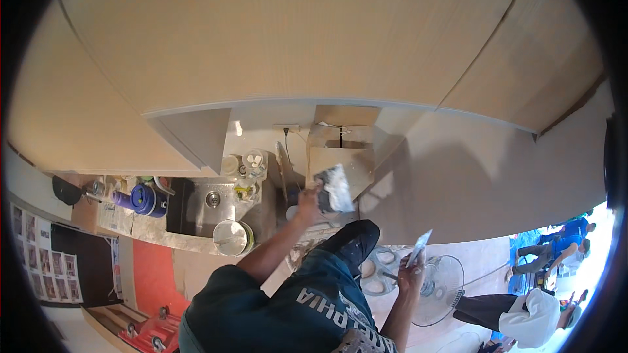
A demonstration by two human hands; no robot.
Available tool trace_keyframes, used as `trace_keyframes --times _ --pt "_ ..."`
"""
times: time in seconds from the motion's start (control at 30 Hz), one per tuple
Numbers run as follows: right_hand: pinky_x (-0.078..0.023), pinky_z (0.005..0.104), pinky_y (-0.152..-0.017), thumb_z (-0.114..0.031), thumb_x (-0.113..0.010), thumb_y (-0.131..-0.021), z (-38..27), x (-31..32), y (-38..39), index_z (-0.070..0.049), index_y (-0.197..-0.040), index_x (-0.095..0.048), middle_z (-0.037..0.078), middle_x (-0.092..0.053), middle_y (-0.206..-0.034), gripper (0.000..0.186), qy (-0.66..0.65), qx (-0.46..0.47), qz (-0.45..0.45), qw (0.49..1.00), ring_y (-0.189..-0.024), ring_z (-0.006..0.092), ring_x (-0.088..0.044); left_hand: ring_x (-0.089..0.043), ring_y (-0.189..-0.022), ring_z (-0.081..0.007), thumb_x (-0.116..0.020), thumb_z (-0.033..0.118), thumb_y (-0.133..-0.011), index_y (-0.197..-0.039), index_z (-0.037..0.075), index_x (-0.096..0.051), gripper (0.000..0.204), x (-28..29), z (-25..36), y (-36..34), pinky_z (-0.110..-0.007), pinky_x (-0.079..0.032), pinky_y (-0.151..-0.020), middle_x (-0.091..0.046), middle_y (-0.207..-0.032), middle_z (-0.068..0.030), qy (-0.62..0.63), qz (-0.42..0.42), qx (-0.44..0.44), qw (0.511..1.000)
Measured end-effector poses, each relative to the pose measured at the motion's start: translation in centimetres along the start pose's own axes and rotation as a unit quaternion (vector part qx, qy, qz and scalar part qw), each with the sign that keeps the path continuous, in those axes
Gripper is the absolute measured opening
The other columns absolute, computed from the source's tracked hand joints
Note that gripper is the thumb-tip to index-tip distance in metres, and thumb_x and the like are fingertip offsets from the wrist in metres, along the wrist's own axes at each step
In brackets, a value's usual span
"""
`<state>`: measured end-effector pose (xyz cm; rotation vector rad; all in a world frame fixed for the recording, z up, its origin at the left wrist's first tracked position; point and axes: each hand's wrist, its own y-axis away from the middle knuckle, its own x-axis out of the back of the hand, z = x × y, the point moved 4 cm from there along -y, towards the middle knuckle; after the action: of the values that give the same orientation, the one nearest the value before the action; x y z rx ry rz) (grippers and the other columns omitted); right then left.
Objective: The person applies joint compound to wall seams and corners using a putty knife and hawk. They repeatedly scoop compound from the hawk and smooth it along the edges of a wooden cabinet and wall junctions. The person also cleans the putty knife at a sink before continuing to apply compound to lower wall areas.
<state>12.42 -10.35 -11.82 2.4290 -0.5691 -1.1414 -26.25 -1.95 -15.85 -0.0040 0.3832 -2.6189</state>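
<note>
My left hand [309, 205] is closed on the edge of a dark, flat board [323, 197], held up before the wall. White paste [338, 188], thick and uneven, covers much of the board's right side. Lower and to the right, my right hand [410, 276] grips a putty knife [420, 247]. Its blade points upward and looks whitish; my fingers hide its handle. The two tools are well apart.
Wall cabinets [294, 33] overhang from above. Left of me are a steel sink [185, 212], a white bucket [230, 238] and a blue jug [145, 200] on the counter. A fan [439, 287] stands by my right hand; another person [530, 317] is at lower right.
</note>
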Motion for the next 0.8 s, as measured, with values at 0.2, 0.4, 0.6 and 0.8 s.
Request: trace_keyframes --times 0.2,0.4,0.6,0.8 --pt "-0.052 0.0297 -0.079 -0.017 -0.054 -0.097 2.3 -0.5 0.4 -0.010 -0.128 -0.050 0.004 -0.060 -0.109 0.032 0.035 -0.025 -0.064 0.997 -0.094 0.0119 -0.060 -0.050 -0.063 -0.0157 -0.063 0.030 -0.091 -0.099 0.005 -0.066 0.026 3.4 -9.5 -8.7 -0.036 -0.043 -0.058 -0.057 -0.070 -0.0021 0.033 0.081 0.359 0.929" --pt "-0.051 0.0262 -0.081 -0.014 -0.053 -0.096 0.5 0.0 2.1 -0.006 -0.134 -0.044 0.006 -0.059 -0.114 0.040 0.031 0.022 -0.040 0.998 -0.100 0.0132 -0.060 -0.051 -0.064 -0.0130 -0.061 0.025 -0.089 -0.100 0.006 -0.065 0.022 -1.8 -13.8 -14.2 -0.031 -0.043 -0.058 -0.056 -0.071 -0.0027 -0.043 0.019 0.323 0.945" --pt "-0.055 0.0287 -0.082 -0.010 -0.055 -0.093 -1.2 6.0 2.8 -0.005 -0.130 -0.048 0.003 -0.063 -0.108 0.038 -0.009 0.115 0.039 0.993 -0.094 0.0111 -0.063 -0.064 -0.078 -0.0241 -0.064 0.021 -0.078 -0.101 0.003 -0.066 0.029 -3.3 -16.8 -15.9 -0.041 -0.053 -0.069 -0.068 -0.091 -0.0105 -0.225 -0.044 0.215 0.949" --pt "-0.043 0.0427 -0.100 -0.004 -0.048 -0.084 -1.2 5.0 2.9 -0.008 -0.140 -0.039 0.009 -0.053 -0.123 0.057 -0.046 0.130 0.009 0.990 -0.114 0.0238 -0.054 -0.066 -0.081 -0.0358 -0.066 0.028 -0.079 -0.085 -0.002 -0.067 0.031 0.5 -14.3 -17.7 -0.051 -0.052 -0.074 -0.068 -0.084 -0.0193 -0.481 0.024 0.041 0.875"
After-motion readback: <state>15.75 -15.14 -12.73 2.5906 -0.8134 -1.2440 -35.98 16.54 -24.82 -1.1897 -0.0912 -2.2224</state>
